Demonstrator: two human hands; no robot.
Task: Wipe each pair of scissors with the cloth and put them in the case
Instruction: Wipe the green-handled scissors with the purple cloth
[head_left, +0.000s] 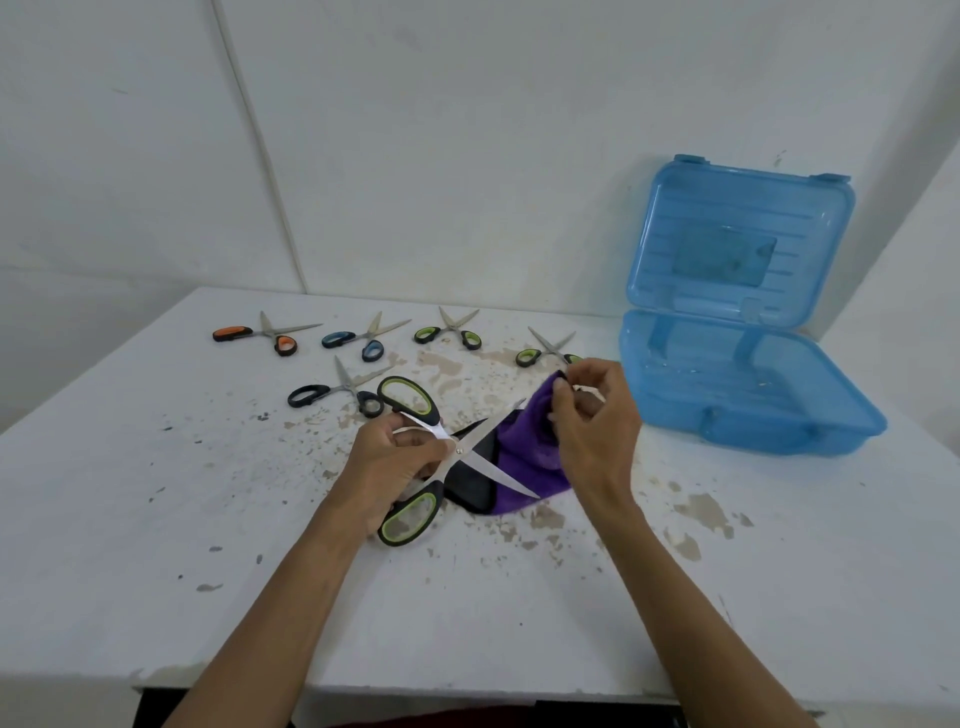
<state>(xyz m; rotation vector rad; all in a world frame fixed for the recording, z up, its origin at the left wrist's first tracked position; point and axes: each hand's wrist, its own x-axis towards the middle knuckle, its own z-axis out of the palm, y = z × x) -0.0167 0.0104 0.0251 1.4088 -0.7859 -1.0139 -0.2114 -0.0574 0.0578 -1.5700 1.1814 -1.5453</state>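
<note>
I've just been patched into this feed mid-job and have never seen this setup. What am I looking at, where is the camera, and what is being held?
There is no machine here. These are a person's two bare arms, filmed by one wide-angle camera worn on the head, looking forward and down. The left hand grips the large scissors, which have green handles and blades spread open, over the white table. The right hand pinches a purple cloth that lies beneath the blades. Five more pairs lie further back: orange scissors, blue scissors, a green pair, a second green pair partly hidden by the right hand, and black scissors. To the right stands the blue case, lid up, with no scissors in it yet.
</note>
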